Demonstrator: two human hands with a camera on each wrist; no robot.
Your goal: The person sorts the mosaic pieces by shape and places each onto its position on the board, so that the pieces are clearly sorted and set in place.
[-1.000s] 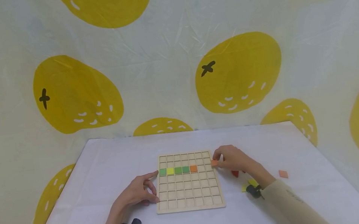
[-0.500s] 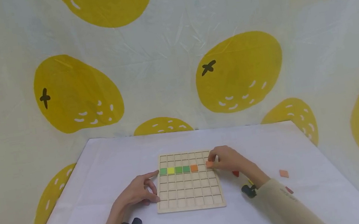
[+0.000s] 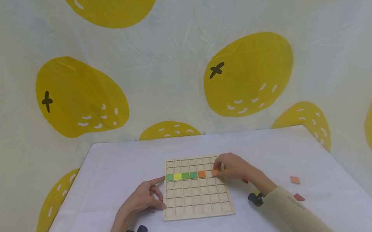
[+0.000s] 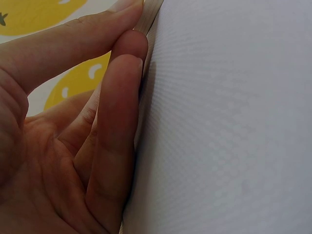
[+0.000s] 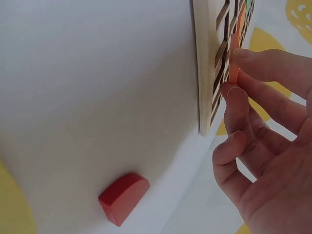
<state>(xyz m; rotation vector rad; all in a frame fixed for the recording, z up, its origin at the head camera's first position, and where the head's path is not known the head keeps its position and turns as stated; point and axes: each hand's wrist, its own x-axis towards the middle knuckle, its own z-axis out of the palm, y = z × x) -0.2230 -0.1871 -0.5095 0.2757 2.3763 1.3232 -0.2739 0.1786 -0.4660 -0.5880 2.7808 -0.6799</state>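
Note:
My right hand (image 3: pixel 233 166) pinches a light orange square tile (image 3: pixel 214 172) between thumb and fingers, over the right part of a wooden grid board (image 3: pixel 199 215). In the right wrist view the tile (image 5: pixel 234 58) stands tilted close over the board's cells. One row of the board holds a green tile (image 3: pixel 170 177), a yellow tile (image 3: pixel 178 176), two more green ones and a deeper orange tile (image 3: pixel 202 174). My left hand (image 3: pixel 142 198) rests at the board's left edge, index fingertip and thumb tip touching it at two spots, the other fingers loosely bent.
On the white table (image 3: pixel 124 155), right of the board, lie another light orange tile (image 3: pixel 295 180) and a red piece (image 3: pixel 299 197). A second red piece (image 5: pixel 124 195) with a rounded side lies near the board. Something yellow (image 3: pixel 256 192) shows partly behind the right wrist.
My right hand has carried the light orange tile leftward, from the board's right edge to over the cells of the tiled row. The left hand has stayed in place.

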